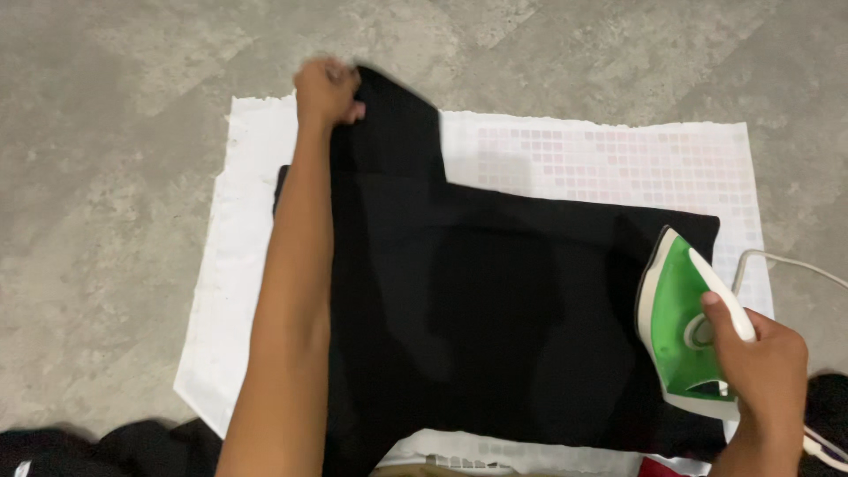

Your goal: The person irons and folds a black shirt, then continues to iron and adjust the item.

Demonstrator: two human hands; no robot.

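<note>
Two hands: left hand [327, 91] fingers pinch the smooth black garment [495, 309]; right hand [761, 362] fingers wrap the glossy green iron [685, 322].

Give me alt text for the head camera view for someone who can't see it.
A right hand grips a green and white iron resting on a black garment, while the left hand clutches its far edge. The garment lies on a white cloth spread over a grey floor.

Matt black cloth garment [495, 309] – glossy green plastic iron [685, 322] – rough concrete floor [106, 177].
</note>
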